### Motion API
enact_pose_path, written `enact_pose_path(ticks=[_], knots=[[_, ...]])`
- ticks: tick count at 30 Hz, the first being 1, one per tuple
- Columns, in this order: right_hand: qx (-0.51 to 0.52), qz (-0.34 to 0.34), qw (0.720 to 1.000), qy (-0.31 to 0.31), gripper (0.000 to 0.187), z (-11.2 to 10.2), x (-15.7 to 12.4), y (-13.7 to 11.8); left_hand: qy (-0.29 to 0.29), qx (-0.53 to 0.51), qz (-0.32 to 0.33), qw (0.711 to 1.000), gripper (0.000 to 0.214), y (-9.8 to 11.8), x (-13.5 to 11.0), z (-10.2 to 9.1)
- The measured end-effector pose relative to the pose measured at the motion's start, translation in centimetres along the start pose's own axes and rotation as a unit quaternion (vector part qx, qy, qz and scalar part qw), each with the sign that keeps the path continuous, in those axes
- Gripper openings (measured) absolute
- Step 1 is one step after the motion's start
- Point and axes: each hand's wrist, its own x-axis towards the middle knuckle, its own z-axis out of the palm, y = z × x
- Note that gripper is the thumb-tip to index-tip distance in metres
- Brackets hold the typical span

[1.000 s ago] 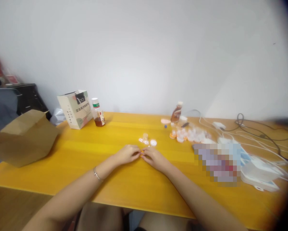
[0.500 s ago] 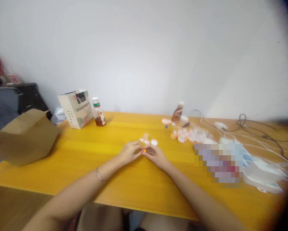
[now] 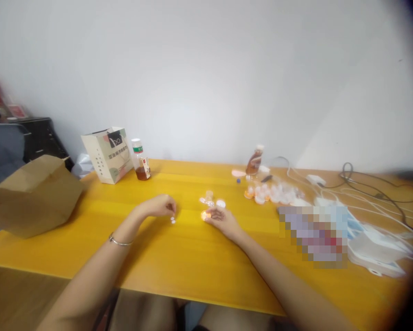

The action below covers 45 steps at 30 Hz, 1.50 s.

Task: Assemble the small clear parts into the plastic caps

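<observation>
My left hand (image 3: 162, 206) hangs over the middle of the table, fingers pinched downward. Right at its fingertips are small white discs (image 3: 172, 221); whether one is between the fingers I cannot tell. Further right, my right hand (image 3: 223, 221) grips a small round piece with an orange rim and pale centre (image 3: 205, 215) between thumb and fingers. Just beyond that hand lie a white round disc (image 3: 220, 203), a white strip with red dots (image 3: 206, 202) and a small beige piece (image 3: 209, 195).
Several small clear and orange pots (image 3: 273, 193) cluster at right, below a brown bottle (image 3: 254, 161). Cables (image 3: 375, 195) and a white box (image 3: 376, 255) occupy the far right. At left stand a jar (image 3: 142, 161), a printed paper bag (image 3: 111, 156) and a brown paper bag (image 3: 37, 197).
My left hand has left the orange-rimmed piece and moved left to the small white discs. My right hand stays in place, still gripping that piece, which now shows its round face.
</observation>
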Motion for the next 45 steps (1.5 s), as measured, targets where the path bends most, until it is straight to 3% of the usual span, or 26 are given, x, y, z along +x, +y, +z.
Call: enact_pose_path(ticks=[3, 14, 22, 27, 38, 45], knots=[[-0.002, -0.003, 1.0, -0.008, 0.03, 0.0, -0.1, -0.1, -0.042, -0.014, -0.026, 0.999, 0.019, -0.9, -0.1, 0.2], [-0.001, -0.014, 1.0, -0.02, 0.028, -0.1, 0.1, 0.4, -0.047, -0.026, -0.022, 0.998, 0.019, -0.5, 0.6, 0.9], [0.006, -0.01, 1.0, -0.021, 0.029, -0.2, 0.2, 0.6, 0.045, -0.001, -0.02, 0.999, 0.014, -0.5, 1.4, 1.4], [0.01, -0.01, 1.0, -0.017, 0.03, -0.1, 0.3, 0.6, 0.053, 0.001, -0.02, 0.998, 0.014, -0.3, 1.7, 1.7], [0.0, -0.002, 1.0, -0.018, 0.032, -0.1, -0.3, -0.6, 0.105, 0.15, -0.016, 0.983, 0.013, 0.8, 2.3, 2.8], [0.008, 0.01, 1.0, -0.016, 0.035, -0.2, -0.1, -0.4, 0.152, 0.141, 0.039, 0.977, 0.015, 2.9, 2.8, 4.2]])
